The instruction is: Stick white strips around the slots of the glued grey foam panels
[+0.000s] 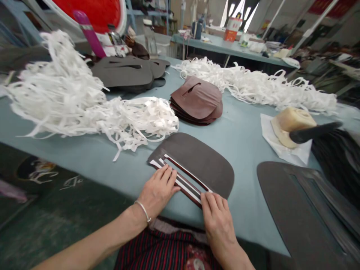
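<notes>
A dark grey-brown rounded panel (202,159) lies on the table in front of me. It has a long slot, and white strips and dark red-brown edging (188,189) run along the slot and the near edge. My left hand (159,187) rests on the left part of this near band, fingers laid flat and thumb apart. At the band's right end, my right hand (218,213) has its fingers close together over the panel's near edge; its thumb is mostly hidden. A bracelet circles my left wrist.
Tangled white strips (70,93) heap at left, with more (261,86) along the far edge. Between them sits a stack of brown leather pieces (197,99). To the right are a cream block (292,123) with a black-handled tool (315,132) and another slotted dark panel (303,210).
</notes>
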`<state>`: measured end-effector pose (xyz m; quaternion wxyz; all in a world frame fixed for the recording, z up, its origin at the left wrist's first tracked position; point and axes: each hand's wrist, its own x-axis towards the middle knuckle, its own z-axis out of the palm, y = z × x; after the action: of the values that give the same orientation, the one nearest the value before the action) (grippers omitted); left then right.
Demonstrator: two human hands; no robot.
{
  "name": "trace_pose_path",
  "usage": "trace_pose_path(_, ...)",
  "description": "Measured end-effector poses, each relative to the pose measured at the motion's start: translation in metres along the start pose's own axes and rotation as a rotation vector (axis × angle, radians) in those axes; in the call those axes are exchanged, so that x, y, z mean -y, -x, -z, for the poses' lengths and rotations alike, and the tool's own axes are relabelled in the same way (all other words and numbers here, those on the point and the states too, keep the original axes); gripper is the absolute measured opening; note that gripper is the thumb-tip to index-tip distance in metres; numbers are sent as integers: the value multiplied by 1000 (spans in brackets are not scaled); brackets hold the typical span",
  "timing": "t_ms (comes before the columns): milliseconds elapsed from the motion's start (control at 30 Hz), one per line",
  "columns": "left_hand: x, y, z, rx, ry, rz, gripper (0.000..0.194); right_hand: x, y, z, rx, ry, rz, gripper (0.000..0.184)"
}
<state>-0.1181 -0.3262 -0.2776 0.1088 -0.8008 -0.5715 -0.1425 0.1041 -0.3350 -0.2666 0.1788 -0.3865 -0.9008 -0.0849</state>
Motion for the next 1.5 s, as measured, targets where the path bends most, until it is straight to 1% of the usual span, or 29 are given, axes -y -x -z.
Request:
trace_pose_path(33, -1, -1, 1, -8, 20, 11, 47, -3, 6, 4, 7, -41, -14, 34)
trace_pose_path(100, -7, -1, 2, -30, 72, 39, 38, -8, 14, 7, 7, -130, -46, 32)
trace_pose_path(167, -21, 1, 4, -38, 147, 27, 31, -10, 17, 5, -9, -203, -74, 29)
trace_pose_path(300, -61, 9, 2, -13, 296, -105, 38, -11, 21, -1, -42, -297, -115, 26)
trace_pose_path(367, -75, 13, 1, -26, 292, -119, 39, -11, 23, -3, -51, -317, -112, 26)
trace_pose_path(433, -82, 14, 1, -24, 264, -100, 41, -12, 24, -4, -68, -305, -93, 27)
trace_pose_path(500, -83, 13, 1, 3, 253, -87, 41, -13, 24, -5, -79, -281, -73, 27)
trace_pose_path(600, -81, 12, 0, 32, 248, -81, 41, -15, 23, -6, -56, -261, -36, 27)
trace_pose_path(700, -79, 13, -2, 41, 251, -79, 41, -16, 21, -8, -89, -248, -5, 26)
trace_pose_path(800, -77, 14, -3, 42, 280, -90, 40, -15, 19, -9, -124, -247, -8, 27)
trace_pose_path(900, -76, 12, 0, 39, 308, -82, 38, -12, 17, -7, -91, -263, -29, 28)
trace_pose_path(1000, -75, 9, 3, 45, 316, -65, 37, -11, 17, -6, -39, -320, -75, 27)
trace_pose_path(1067, -76, 8, 4, 48, 311, -82, 36, -12, 19, -6, -25, -373, -151, 24)
trace_pose_path(1167, -78, 6, 3, 37, 306, -90, 34, -15, 24, -6, -108, -397, -256, 22)
trace_pose_path(1233, -81, 4, 2, 22, 311, -95, 32, -19, 28, -4, -145, -335, -261, 27)
trace_pose_path(1267, -82, 4, 2, 20, 315, -103, 32, -20, 29, -3, -132, -291, -247, 31)
trace_pose_path(1367, -87, 1, 2, 28, 318, -130, 34, -22, 33, -2, -30, -197, -209, 38)
trace_pose_path(1433, -89, -1, 1, 40, 309, -125, 35, -23, 32, -2, 7, -174, -202, 37)
trace_pose_path(1500, -89, -3, 1, 33, 296, -129, 34, -23, 31, -4, 15, -160, -204, 36)
